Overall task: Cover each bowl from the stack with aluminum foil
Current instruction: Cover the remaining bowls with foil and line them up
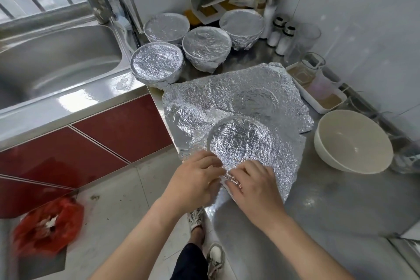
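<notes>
A crinkled foil sheet [245, 141] lies draped over a bowl near the counter's front edge, and the bowl's round rim shows through it. My left hand [195, 179] and my right hand [252, 184] meet at the near rim, fingers curled, pinching the foil down against the bowl. More loose foil sheets [238, 91] are spread flat behind it. An uncovered cream bowl [353, 141] stands to the right. Several foil-covered bowls [206, 46] sit at the back of the counter.
A steel sink [56, 57] with a tap lies to the left. Salt shakers [283, 36], jars, a glass and a white tray [318, 95] line the right wall. A red bag [47, 225] lies on the floor at lower left.
</notes>
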`<action>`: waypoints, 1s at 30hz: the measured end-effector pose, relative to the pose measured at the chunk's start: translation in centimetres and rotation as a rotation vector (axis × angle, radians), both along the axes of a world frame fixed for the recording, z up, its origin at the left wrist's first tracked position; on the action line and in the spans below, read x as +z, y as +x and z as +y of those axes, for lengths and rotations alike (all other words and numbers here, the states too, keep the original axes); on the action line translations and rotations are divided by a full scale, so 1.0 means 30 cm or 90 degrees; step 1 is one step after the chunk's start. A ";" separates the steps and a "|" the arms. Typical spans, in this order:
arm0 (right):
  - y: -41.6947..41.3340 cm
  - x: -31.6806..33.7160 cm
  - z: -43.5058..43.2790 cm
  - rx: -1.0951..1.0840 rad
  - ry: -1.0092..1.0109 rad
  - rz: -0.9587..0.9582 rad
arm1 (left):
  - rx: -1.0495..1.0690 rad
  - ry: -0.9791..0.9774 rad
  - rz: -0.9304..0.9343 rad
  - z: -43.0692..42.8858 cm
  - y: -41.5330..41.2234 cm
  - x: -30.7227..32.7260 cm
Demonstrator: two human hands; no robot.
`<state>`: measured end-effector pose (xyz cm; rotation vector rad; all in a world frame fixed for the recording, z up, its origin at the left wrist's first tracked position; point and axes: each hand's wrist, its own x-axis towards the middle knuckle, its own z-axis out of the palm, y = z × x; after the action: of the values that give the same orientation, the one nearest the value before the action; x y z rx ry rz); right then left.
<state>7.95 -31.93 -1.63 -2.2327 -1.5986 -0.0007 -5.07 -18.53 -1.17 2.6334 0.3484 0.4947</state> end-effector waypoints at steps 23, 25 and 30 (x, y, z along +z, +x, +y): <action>-0.053 -0.002 0.002 -0.020 0.079 -0.069 | -0.036 0.118 -0.064 -0.008 0.027 0.002; -0.055 -0.008 -0.003 -0.007 0.061 -0.039 | -0.017 0.104 -0.033 0.003 0.009 -0.018; -0.025 -0.006 -0.052 0.028 0.063 0.004 | -0.001 0.101 -0.004 -0.016 0.002 -0.019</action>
<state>7.21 -33.50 -1.81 -2.1210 -1.6076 -0.0588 -5.03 -19.01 -1.74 2.7841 0.3177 0.5516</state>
